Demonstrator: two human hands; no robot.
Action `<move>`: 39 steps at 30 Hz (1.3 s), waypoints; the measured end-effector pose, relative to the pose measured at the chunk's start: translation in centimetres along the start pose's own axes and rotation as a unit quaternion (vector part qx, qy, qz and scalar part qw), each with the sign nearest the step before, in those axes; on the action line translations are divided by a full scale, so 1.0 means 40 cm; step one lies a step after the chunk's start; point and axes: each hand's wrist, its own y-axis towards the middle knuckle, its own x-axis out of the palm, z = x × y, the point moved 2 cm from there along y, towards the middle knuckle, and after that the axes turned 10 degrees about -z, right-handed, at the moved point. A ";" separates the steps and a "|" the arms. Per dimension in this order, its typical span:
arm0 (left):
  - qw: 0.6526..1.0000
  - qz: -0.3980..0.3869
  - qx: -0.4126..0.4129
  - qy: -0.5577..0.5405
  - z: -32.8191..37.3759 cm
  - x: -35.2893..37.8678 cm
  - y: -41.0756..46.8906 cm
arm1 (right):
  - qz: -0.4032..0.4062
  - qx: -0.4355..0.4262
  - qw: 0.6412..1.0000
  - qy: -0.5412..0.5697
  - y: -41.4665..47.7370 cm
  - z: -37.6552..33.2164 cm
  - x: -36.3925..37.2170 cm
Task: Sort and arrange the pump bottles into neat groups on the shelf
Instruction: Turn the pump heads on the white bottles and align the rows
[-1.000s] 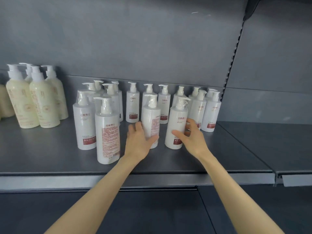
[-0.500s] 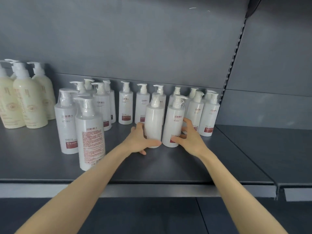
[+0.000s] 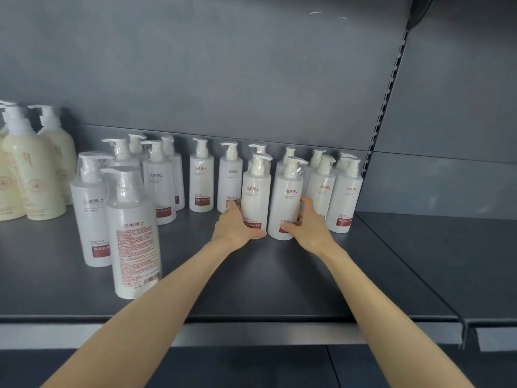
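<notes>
On a grey shelf (image 3: 251, 284), the left white bottle (image 3: 256, 191) and the right white bottle (image 3: 286, 197) stand upright, side by side. The left hand (image 3: 237, 229) grips the first low down from its 8 o'clock side. The right hand (image 3: 311, 229) grips the second from 4 o'clock. A back row of bottles (image 3: 201, 180) stands at 12 o'clock.

A plain grey back panel (image 3: 223, 65) fills the upper view, with a couple of small white scuffs (image 3: 316, 13) near its top. At its right edge a slotted upright (image 3: 387, 96) runs up at a slant (the wide lens bends it) towards a dark bracket (image 3: 422, 7) in the top corner. Beyond the upright lies a neighbouring bay (image 3: 461, 261), dark grey and bare. A pale front strip (image 3: 251, 336) runs across below, and under it sits a darker lower panel (image 3: 251, 368) with a thin vertical seam.
</notes>
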 end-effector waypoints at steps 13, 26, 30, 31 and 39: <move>1.000 -0.003 0.011 0.007 -0.013 0.003 0.046 | 0.015 0.018 0.998 -0.059 0.050 0.006 0.007; 0.999 0.028 -0.009 -0.016 -0.027 0.008 0.057 | 0.038 0.051 0.998 -0.017 0.071 0.063 0.017; 0.999 0.034 -0.008 -0.007 -0.028 0.011 0.062 | 0.040 0.037 0.998 -0.032 0.079 0.074 0.019; 0.999 0.035 -0.007 -0.006 -0.028 0.011 0.062 | 0.042 0.034 0.998 -0.038 0.080 0.076 0.019; 0.999 0.027 -0.012 0.019 -0.027 0.011 0.064 | 0.046 0.025 0.997 -0.049 0.082 0.078 0.017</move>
